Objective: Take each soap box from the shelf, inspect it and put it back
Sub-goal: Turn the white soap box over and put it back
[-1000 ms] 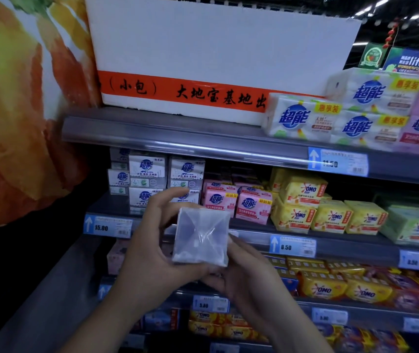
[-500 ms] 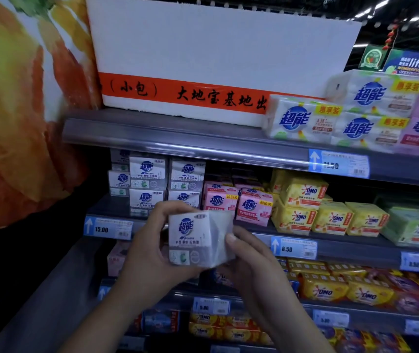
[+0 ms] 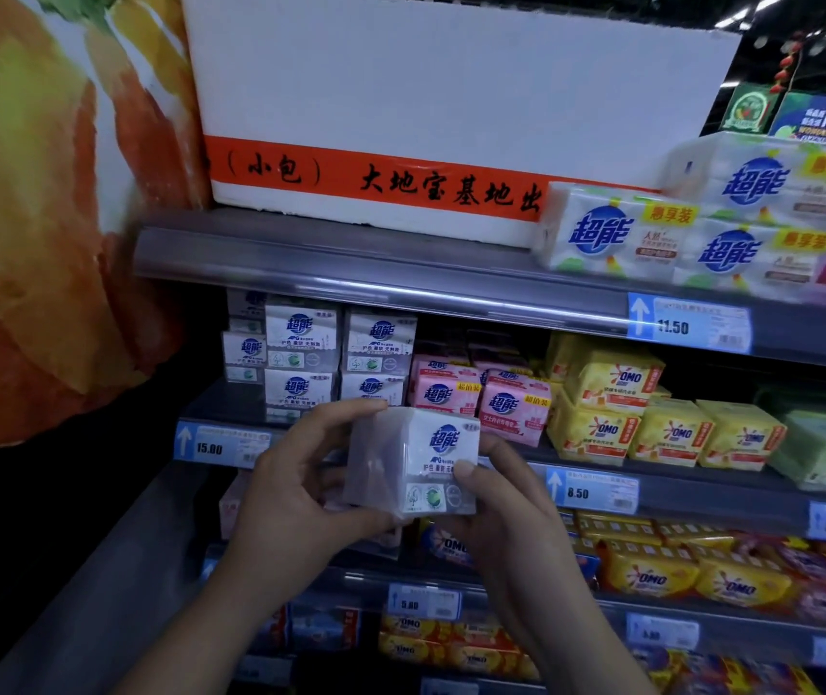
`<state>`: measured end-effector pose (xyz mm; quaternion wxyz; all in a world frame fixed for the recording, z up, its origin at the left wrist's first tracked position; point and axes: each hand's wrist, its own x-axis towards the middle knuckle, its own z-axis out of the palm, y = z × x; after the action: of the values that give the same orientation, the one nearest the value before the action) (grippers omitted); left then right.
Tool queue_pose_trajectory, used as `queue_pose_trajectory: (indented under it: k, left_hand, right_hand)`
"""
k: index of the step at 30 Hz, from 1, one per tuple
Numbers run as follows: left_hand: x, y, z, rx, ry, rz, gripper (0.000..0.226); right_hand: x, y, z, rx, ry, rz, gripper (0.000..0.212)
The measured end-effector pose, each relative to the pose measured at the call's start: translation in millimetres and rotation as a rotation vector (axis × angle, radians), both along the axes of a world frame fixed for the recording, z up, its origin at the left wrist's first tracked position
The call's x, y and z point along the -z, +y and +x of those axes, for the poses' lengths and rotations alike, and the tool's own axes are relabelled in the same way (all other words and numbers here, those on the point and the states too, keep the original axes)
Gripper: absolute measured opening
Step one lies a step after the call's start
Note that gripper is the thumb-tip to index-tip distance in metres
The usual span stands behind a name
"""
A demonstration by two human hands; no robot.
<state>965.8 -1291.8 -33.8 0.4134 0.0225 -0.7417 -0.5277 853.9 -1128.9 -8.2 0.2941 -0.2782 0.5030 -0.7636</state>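
I hold a white soap box [image 3: 421, 461] with a blue logo in both hands, in front of the middle shelf. My left hand [image 3: 295, 494] grips its plain left side, thumb on top. My right hand [image 3: 511, 514] holds its right side and bottom, thumb on the printed front. The printed face points toward me and to the right. Behind it, more white soap boxes [image 3: 330, 353] of the same kind stand stacked on the middle shelf [image 3: 230, 446] at its left end.
Pink soap packs [image 3: 481, 398] and yellow OMO packs [image 3: 641, 408] fill the middle shelf to the right. A big white foam box [image 3: 451, 102] and larger soap packs [image 3: 701, 228] sit on the top shelf. Lower shelves hold more OMO packs [image 3: 691, 574]. A painted wall [image 3: 39, 193] is on the left.
The box has been turned in my hands: a plain end faced me a second ago, then the printed front swung from the left side round to the right. Both hands kept hold.
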Motion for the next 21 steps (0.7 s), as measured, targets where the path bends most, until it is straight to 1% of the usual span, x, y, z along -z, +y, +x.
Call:
queue_pose_trajectory:
  k: [4,7,9,12,14,16,18,20,21]
  left_hand:
    - [1,-4,1,-0.005,0.017,0.022,0.078]
    - [-1,-3,2,0.003,0.032,0.031,0.074]
    - [-3,-4,2,0.047,0.059,0.063,0.072]
    - [-2,-7,5,0.163,0.025,0.090,0.078]
    - [-2,-8,8,0.247,-0.004,0.108,0.087]
    - [-2,-10,11,0.263,-0.005,0.122,0.087]
    - [-4,-11,12,0.175,0.013,0.096,0.074]
    - [-3,-13,14,-0.002,0.049,0.059,0.065]
    - [0,-15,15,-0.073,0.079,0.085,0.061]
  right_hand:
    - [-2,-2,0,-0.021,-0.006,-0.020,0.034]
    - [-3,-3,0,-0.009,0.055,-0.006,0.036]
    - [-3,-3,-1,0.029,0.130,-0.009,0.037]
    - [-3,-2,-2,0.086,0.251,-0.047,0.036]
    - [0,-5,-1,0.093,0.273,-0.070,0.037]
    - [4,-10,-1,0.107,0.262,-0.067,0.038]
    - [6,-15,-1,0.112,0.268,-0.048,0.039]
    - [4,-25,3,0.090,0.302,-0.034,0.036]
    - [4,-32,6,0.081,0.325,-0.018,0.036]
